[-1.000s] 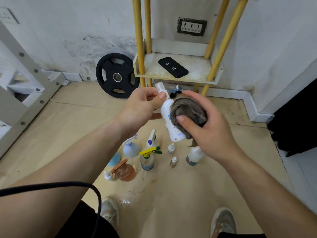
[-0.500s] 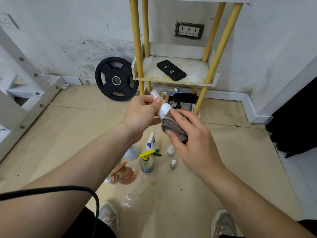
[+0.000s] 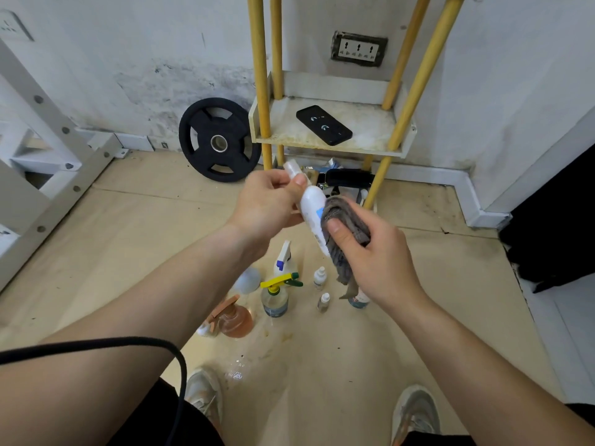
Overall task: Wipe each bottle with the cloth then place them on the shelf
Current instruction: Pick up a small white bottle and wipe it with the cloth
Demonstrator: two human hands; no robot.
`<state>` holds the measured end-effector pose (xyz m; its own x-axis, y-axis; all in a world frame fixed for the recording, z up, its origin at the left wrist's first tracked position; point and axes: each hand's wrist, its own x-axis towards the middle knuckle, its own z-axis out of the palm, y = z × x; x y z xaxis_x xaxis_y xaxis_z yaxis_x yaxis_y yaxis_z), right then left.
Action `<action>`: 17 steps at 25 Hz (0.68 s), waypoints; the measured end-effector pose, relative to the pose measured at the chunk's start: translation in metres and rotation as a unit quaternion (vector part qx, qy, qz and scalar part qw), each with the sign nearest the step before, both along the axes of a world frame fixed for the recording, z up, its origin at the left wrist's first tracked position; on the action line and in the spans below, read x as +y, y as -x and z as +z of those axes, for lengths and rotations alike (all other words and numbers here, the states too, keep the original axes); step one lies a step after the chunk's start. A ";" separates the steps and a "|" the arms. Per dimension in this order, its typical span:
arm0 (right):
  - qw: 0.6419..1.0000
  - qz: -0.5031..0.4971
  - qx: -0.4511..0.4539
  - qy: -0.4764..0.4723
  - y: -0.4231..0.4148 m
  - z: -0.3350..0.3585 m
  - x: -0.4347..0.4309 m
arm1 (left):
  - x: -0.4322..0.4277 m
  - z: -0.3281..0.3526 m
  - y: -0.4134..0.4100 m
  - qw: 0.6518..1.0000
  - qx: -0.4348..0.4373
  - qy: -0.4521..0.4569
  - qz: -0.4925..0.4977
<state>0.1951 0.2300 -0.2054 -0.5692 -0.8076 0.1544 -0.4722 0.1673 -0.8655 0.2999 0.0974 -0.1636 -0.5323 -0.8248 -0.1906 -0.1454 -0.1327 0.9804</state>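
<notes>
The left hand [image 3: 270, 204] pinches a white bottle [image 3: 309, 204] at the neck, just under the cap, with thumb and fingers curled round it. The bottle is tilted: its long axis runs from the cap, up and away, to the base, down and toward the person's right. The grey cloth [image 3: 346, 225] wraps that lower end. The right hand [image 3: 378, 262] grips the cloth with the thumb on top. The shelf [image 3: 370, 123] stands straight ahead beyond both hands, against the wall. The left hand carries the bottle, so it looks the likelier one to set it there, on the bare part left of the black phone [image 3: 323, 124]. Counted: one bottle in hand, one cloth, and seven standing bottles [image 3: 276, 294] on the floor [image 3: 128, 252]. There may be more, since one is half hidden behind the right wrist.
</notes>
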 end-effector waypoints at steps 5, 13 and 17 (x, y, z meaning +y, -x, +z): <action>0.956 0.032 0.291 0.001 -0.011 -0.018 0.004 | -0.004 -0.003 -0.004 0.998 -0.010 -0.052 0.036; 0.996 -0.007 -0.081 -0.036 0.002 0.008 -0.004 | 0.015 -0.007 0.003 0.999 -0.007 -0.037 0.000; 0.996 0.017 -0.078 -0.040 0.003 0.002 0.001 | 0.002 -0.004 0.001 0.998 -0.014 -0.041 0.046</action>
<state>0.1917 0.2313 -0.2029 -0.5531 -0.8331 0.0012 -0.3395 0.2241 -0.9135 0.2991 0.0995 -0.1675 -0.4488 -0.8506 -0.2740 -0.1567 -0.2269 0.9612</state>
